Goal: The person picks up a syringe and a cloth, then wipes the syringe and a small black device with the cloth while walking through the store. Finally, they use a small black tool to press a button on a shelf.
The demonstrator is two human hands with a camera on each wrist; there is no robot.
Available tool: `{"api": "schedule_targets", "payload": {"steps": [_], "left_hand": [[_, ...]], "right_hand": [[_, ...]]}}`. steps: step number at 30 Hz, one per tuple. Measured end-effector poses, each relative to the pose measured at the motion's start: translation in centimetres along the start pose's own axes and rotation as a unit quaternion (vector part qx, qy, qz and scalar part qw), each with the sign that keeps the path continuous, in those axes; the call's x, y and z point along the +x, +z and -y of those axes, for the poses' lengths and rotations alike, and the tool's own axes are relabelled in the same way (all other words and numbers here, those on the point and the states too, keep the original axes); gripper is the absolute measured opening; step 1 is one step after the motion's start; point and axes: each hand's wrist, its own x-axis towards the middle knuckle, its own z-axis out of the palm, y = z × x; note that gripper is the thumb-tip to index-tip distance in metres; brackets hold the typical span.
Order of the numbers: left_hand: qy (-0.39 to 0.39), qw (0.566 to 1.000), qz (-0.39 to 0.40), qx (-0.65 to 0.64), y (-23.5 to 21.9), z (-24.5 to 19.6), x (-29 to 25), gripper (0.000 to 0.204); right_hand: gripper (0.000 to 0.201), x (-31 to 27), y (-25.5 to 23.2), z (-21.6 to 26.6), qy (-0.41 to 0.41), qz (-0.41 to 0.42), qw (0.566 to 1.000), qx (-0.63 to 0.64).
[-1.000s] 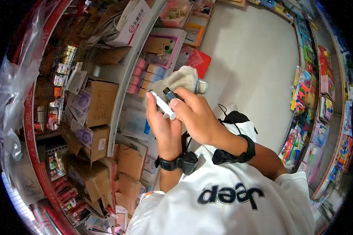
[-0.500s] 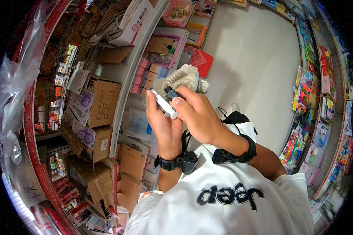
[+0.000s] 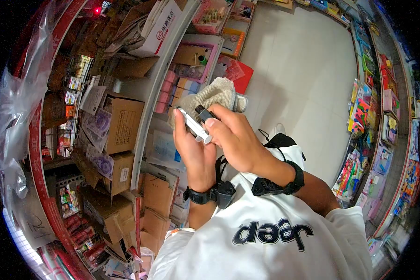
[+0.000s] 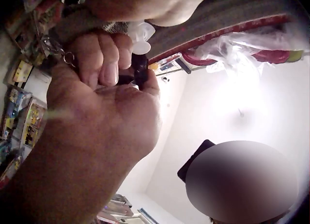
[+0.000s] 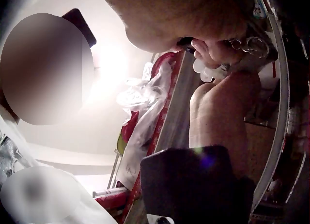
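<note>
In the head view, the left hand (image 3: 192, 156) holds a white plastic syringe (image 3: 192, 124) along its fingers, with the round plunger end towards the palm. The right hand (image 3: 240, 142) pinches a short black cylinder (image 3: 203, 112) between thumb and finger, right beside the syringe. A beige-grey textured cloth (image 3: 214, 97) bunches up just beyond both hands. From the left wrist, the right hand's fingers (image 4: 110, 64) look curled, and a metal ring (image 4: 69, 58) hangs by them. The fingers of the left hand are mostly hidden there. Both wrists wear black straps with cameras.
Shelving with open cardboard boxes (image 3: 123, 126) runs along the left. Pink and blue packs (image 3: 165, 91) sit on a shelf close to the hands. Pale floor (image 3: 298, 84) stretches ahead, and shelves of colourful packets (image 3: 359, 116) line the right side. Clear plastic sheeting (image 3: 16, 135) hangs at far left.
Both hands keep almost the same pose, with the syringe and the black cylinder side by side. The view of the shelves has shifted slightly.
</note>
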Motion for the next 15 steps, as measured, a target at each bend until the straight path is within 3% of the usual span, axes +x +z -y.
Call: {"api": "schedule_targets", "payload": {"steps": [4,7,10,15], "left_hand": [[0.014,0.999,-0.028,0.016,0.5,0.1,0.0,0.033],[0.013,0.997,-0.061,0.036,1.2,0.1,-0.3,0.033],[0.014,1.0,-0.017,0.017,0.3,0.2,0.0,0.032],[-0.001,1.0,-0.02,0.01,0.1,0.0,-0.2,0.032]], "right_hand": [[0.026,0.0,0.2,0.2,0.012,-0.005,1.0,0.009],[0.028,0.1,0.4,-0.3,-0.041,-0.045,0.998,-0.002],[0.027,0.1,0.5,-0.4,-0.037,-0.043,0.998,0.002],[0.028,0.0,0.6,-0.4,-0.031,-0.043,0.998,-0.018]]}}
